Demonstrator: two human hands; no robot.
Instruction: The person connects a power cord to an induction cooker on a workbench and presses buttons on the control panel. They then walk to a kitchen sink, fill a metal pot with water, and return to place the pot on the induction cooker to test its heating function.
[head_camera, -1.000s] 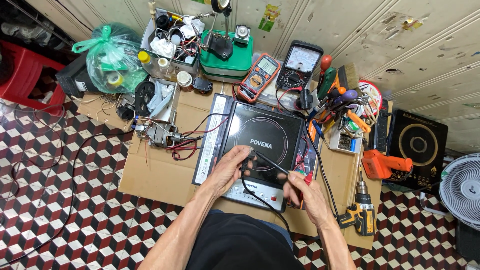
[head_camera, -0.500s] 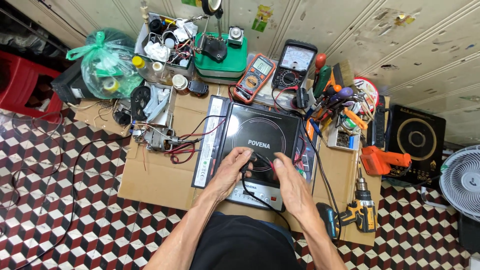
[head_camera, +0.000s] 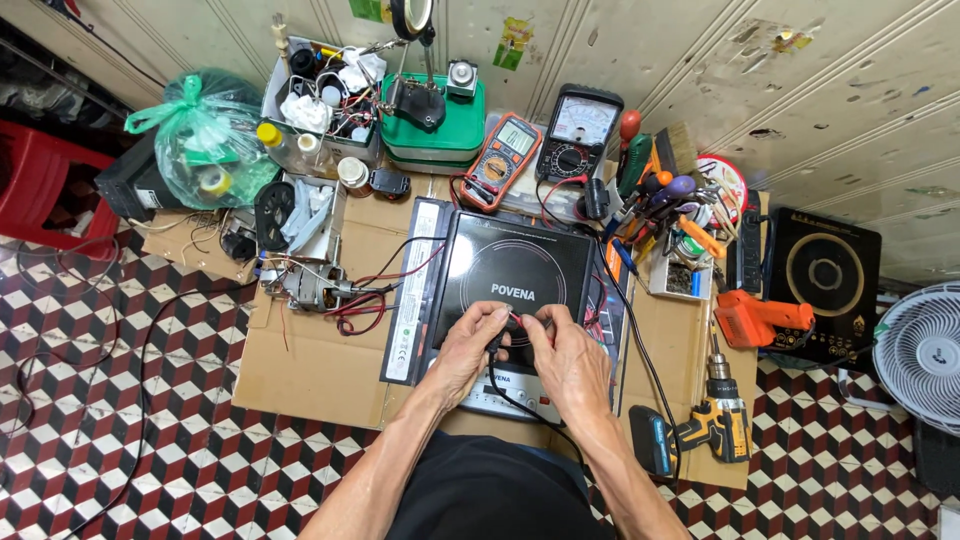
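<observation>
**Fingers pinch probe leads over the cooktop**

Fingers of the left hand (head_camera: 470, 345) and right hand (head_camera: 568, 358) meet, each grasping a thin red or black probe lead (head_camera: 515, 385) above the black induction cooktop (head_camera: 520, 270) on the cardboard-covered table (head_camera: 300, 370). Its casing looks closed, so testing seems barely begun. Compared with 0.5 seconds ago, both hands have drawn together at the control panel.
</observation>
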